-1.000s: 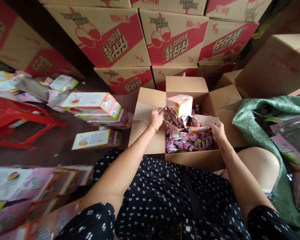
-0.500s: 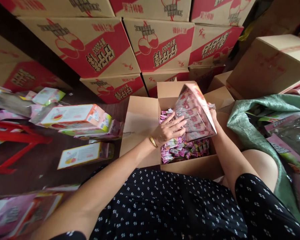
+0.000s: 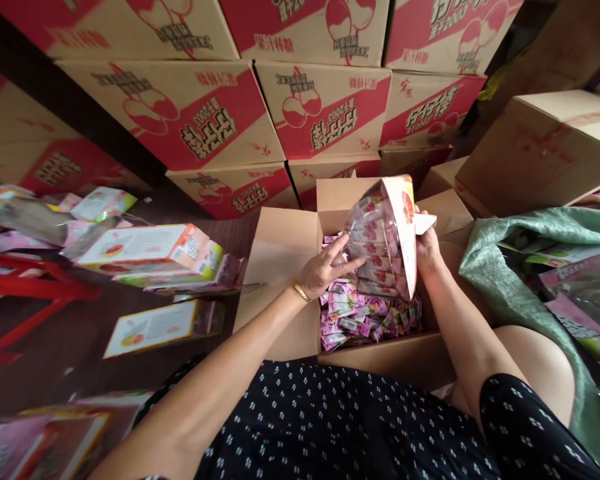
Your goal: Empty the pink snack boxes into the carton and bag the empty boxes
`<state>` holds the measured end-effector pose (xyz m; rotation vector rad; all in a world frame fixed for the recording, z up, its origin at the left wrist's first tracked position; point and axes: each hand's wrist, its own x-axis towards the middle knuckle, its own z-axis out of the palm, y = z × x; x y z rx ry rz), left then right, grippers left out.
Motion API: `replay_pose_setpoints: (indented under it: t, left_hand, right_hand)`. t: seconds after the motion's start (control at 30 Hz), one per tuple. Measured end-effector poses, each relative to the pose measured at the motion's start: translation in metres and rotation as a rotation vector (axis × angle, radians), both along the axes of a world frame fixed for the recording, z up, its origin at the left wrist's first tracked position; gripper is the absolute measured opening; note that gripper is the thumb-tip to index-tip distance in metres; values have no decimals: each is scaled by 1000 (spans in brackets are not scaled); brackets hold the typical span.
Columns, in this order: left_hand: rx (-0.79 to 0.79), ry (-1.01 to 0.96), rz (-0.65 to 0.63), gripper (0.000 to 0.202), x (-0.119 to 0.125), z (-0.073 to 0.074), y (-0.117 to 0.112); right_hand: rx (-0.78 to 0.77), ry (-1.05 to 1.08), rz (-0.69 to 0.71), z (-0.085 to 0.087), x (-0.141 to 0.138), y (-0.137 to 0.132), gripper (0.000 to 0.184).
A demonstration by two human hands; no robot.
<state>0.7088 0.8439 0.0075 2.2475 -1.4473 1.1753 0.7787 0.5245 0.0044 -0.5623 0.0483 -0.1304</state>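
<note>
Holding a tilted pack [image 3: 385, 233] above the open carton [image 3: 280, 260] at the centre of the frame, both hands are busy with it. The right hand [image 3: 427, 248] grips the pack's far edge from behind, fingers closed round the pink cardboard side, with a white flap sticking out just above the thumb. The left hand [image 3: 325, 267] lies flat and spread against the clear window face, fingertips touching it, not closed; a gold bangle [image 3: 300, 291] sits on that wrist. Through the window, rows of red-and-white sachets show inside the pack.

Below the pack, loose pink and purple sachets [image 3: 365, 317] fill the carton, whose flaps stand open to the left and at the back. Printed red-and-tan boxes [image 3: 325, 113] are stacked across the top of the frame. At centre left, flat packs [image 3: 145, 247] lie piled on the dark floor, with another one [image 3: 153, 327] just below them and a red stool [image 3: 25, 293] at the left edge. At the right, a green sack [image 3: 505, 267] holds more packs, and a plain box [image 3: 540, 147] stands above it. A black dotted dress [image 3: 330, 427] fills the bottom of the frame.
</note>
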Motion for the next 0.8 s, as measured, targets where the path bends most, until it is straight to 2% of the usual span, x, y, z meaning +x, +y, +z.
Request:
replay_pose_setpoints:
  t: [0.07,0.17,0.27,0.4,0.47,0.53,0.6,0.7,0.8]
  left_hand:
    - [24,28,-29,78,1,-2,1]
    - [32,142,44,75,4,-11,2]
    - [-10,274,124,75,6,-20,3]
    - [-108,456,171,76,5,-21,2]
    - [-163,458,166,72,4,-20,1]
    - [-193,386,136,65,3,-19,1]
    - [-155,316,91,60,0,-21,1]
    - [-45,297,62,61,-2,-25,0]
    - [-62,319,85,65,3,-27,3]
  right_hand:
    - [16,7,-2,3,5,-2,14]
    - [-76,-10,-52,0,8,-3,18]
    - [-165,-22,-185,-5,5,-5,27]
    - [-354,41,-381,-3,-7,-18,31]
    - [-426,18,-463,-1,-13,-24,27]
    - [-454,16,-432,0,-19,-26,27]
    - [-434,23,-394,-2,-21,-25,32]
    - [-370,-53,-458,-2,-20,-26,33]
    - [-370,-57,-480,6,-18,-32,31]
